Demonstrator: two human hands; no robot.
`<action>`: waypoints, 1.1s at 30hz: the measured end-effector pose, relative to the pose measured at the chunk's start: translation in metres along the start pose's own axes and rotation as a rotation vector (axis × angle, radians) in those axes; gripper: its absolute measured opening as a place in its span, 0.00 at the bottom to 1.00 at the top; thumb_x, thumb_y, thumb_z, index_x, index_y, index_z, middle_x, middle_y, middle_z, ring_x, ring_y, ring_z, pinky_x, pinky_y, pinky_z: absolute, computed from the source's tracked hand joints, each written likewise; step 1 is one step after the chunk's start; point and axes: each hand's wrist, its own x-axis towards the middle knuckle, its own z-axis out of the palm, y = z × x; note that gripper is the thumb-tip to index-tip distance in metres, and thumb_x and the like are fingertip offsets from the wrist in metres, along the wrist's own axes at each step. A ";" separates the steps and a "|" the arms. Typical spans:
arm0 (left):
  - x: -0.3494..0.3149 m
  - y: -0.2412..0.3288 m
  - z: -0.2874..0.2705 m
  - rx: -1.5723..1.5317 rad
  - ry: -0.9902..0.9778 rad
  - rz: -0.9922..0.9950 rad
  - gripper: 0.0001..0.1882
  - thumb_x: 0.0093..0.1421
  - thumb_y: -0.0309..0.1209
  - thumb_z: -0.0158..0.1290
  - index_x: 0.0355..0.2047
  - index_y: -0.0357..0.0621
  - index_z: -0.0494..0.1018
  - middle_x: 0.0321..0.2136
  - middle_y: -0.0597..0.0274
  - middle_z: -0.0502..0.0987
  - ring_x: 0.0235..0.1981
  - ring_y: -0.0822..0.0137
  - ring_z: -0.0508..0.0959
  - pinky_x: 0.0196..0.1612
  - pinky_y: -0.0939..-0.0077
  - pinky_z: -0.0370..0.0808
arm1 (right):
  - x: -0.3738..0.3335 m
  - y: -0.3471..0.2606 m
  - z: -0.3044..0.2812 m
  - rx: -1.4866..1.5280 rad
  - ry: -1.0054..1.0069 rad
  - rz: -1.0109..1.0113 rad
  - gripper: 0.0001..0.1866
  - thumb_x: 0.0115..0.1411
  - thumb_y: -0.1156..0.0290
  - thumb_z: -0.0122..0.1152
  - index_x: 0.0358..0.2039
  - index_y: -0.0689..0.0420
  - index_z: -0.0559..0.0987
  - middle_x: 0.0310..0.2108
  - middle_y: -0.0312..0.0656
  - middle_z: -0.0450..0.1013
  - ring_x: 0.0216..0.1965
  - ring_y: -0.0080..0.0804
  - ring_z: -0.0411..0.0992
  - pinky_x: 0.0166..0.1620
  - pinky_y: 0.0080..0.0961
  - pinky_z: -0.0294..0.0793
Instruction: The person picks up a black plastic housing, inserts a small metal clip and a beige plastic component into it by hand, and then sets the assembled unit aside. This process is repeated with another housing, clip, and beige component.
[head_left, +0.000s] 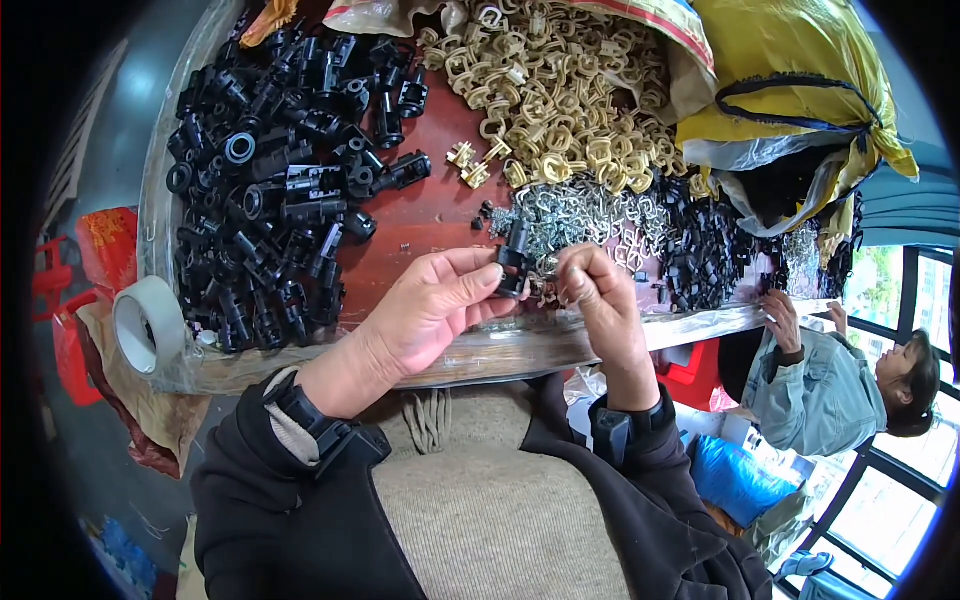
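My left hand grips a black plastic part, hollow and roughly tube-shaped, between thumb and fingers above the table's near edge. Just to its right, my right hand is closed, thumb and index finger pinched together; whatever is between them is too small or hidden to make out. A big heap of similar black plastic parts covers the table's left side. Beyond my hands lie small bent metal pieces and, farther back, a pile of beige plastic pieces.
Small black pieces lie to the right, below a yellow sack. A tape roll hangs at the plastic-wrapped table edge on the left. At the right, another person reaches over the same table. A red stool stands at far left.
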 end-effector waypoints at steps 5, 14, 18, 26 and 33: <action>0.006 0.000 0.005 -0.018 0.081 -0.038 0.13 0.56 0.28 0.45 0.40 0.35 0.66 0.37 0.55 0.71 0.40 0.65 0.72 0.45 0.71 0.69 | -0.005 -0.004 -0.017 -0.714 0.185 -0.145 0.05 0.49 0.77 0.55 0.26 0.61 0.69 0.28 0.39 0.65 0.23 0.23 0.62 0.27 0.15 0.62; 0.014 -0.011 0.032 -0.028 0.077 -0.138 0.12 0.56 0.27 0.45 0.39 0.33 0.66 0.35 0.58 0.72 0.38 0.66 0.72 0.43 0.72 0.70 | -0.016 -0.001 -0.022 -0.699 -0.008 -0.639 0.12 0.44 0.81 0.56 0.32 0.60 0.71 0.26 0.42 0.67 0.26 0.35 0.67 0.27 0.25 0.68; 0.017 -0.014 0.038 -0.042 0.064 -0.222 0.12 0.56 0.28 0.45 0.39 0.34 0.66 0.35 0.58 0.71 0.38 0.65 0.73 0.42 0.73 0.71 | -0.020 0.001 -0.026 -0.623 0.024 -0.591 0.10 0.43 0.82 0.56 0.30 0.60 0.70 0.24 0.41 0.67 0.25 0.36 0.67 0.27 0.25 0.67; 0.012 -0.011 0.032 -0.024 0.080 -0.189 0.12 0.56 0.27 0.45 0.40 0.34 0.66 0.34 0.58 0.72 0.34 0.66 0.74 0.37 0.79 0.73 | -0.025 -0.001 -0.021 -0.256 0.086 -0.251 0.04 0.52 0.76 0.52 0.24 0.60 0.68 0.19 0.35 0.63 0.17 0.21 0.60 0.21 0.13 0.58; 0.000 -0.004 0.022 -0.020 0.116 -0.164 0.13 0.54 0.27 0.48 0.40 0.35 0.66 0.32 0.61 0.73 0.33 0.68 0.74 0.35 0.82 0.72 | -0.020 -0.019 0.007 0.171 0.038 0.133 0.08 0.56 0.71 0.50 0.26 0.62 0.67 0.22 0.27 0.62 0.25 0.11 0.57 0.25 0.13 0.58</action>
